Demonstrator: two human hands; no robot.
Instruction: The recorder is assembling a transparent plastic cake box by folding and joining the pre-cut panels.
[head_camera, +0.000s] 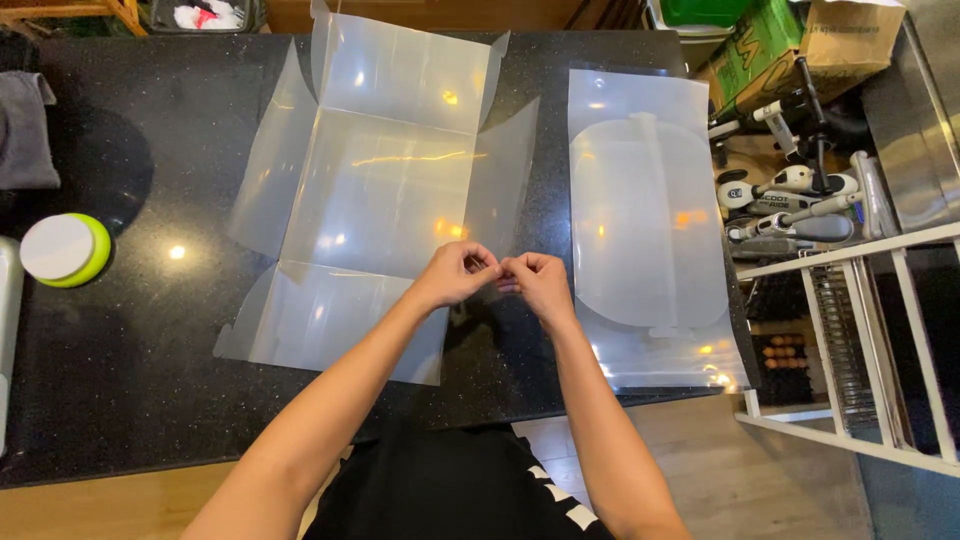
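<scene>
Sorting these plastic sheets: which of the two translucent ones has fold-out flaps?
The larger sheet, left of the hands, has angled flaps along its sides and creased panels. The right sheet is a plain strip with a rounded panel.

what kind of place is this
Probably a home kitchen or dining area: a black speckled stone counter, a white wire rack holding eggs, and kids' scooters parked beside cardboard boxes.

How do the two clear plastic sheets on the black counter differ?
The left sheet is cross-shaped, with creased flaps folding out on all sides; the right sheet is a plain tall rectangle with a rounded outline on it. The left sheet's flaps lift a little, while the right sheet lies flat and overhangs the counter edge. Both are translucent, glossy and unfolded.
</scene>
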